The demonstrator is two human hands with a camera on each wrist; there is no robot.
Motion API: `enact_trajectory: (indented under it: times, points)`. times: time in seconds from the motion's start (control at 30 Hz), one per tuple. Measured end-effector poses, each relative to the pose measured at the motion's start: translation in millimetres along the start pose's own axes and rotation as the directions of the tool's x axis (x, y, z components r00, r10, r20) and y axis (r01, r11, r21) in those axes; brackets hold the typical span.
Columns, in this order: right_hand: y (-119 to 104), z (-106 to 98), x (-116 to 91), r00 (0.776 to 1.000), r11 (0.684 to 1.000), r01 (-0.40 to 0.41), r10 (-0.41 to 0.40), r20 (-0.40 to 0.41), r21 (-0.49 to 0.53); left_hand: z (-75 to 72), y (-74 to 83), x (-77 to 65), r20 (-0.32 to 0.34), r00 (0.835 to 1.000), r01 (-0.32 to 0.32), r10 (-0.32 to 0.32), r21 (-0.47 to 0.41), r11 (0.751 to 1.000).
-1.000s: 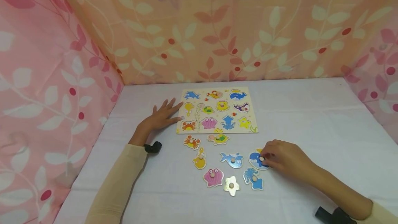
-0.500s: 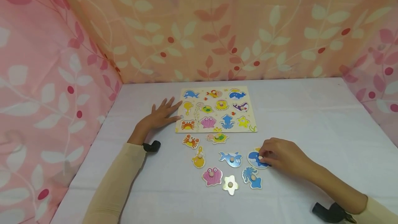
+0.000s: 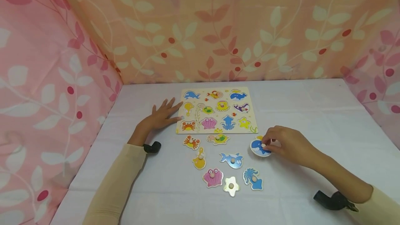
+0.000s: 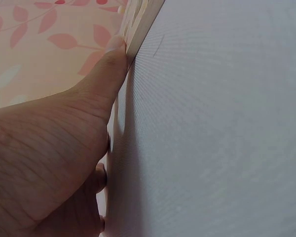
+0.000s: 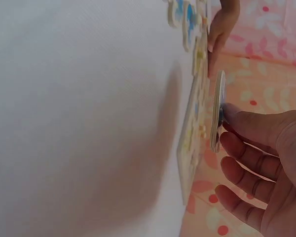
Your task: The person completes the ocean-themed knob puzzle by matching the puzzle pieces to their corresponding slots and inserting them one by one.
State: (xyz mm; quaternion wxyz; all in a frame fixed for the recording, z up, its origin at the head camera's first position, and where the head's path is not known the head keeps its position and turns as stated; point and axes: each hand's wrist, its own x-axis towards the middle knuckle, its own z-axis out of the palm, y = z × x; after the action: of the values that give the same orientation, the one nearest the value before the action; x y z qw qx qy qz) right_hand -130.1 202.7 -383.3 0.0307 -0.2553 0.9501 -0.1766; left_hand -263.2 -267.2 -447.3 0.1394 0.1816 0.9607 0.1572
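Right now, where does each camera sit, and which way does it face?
Head: from the head, forward and down over the board and pieces; left hand, right hand and sleeves show.
Left wrist: from that wrist, along its hand to the board's edge; only that hand shows.
Right wrist: from that wrist, at its hand pinching the whale piece, left hand beyond.
Head and right wrist share the whale piece.
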Motion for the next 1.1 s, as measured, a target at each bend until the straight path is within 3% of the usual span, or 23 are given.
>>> enact_trajectory:
  times: [0.3, 0.83, 1.1]
  points:
    - [12, -16, 23, 0.999, 0.999, 0.036, -0.036, -0.030, -0.008, 0.4, 1.7, -1.0, 0.001, 1.000, 0.003, -0.003, -0.004, 1.000]
    - [48, -15, 68, 0.993, 1.000, 0.011, -0.010, -0.120, 0.009, -0.2, -0.2, 0.4, 0.009, 1.000, 0.010, -0.010, 0.012, 1.000]
    - [63, -16, 90, 0.993, 1.000, -0.005, 0.008, -0.116, 0.024, 0.7, -1.6, 1.4, 0.015, 1.000, 0.013, -0.013, 0.017, 1.000]
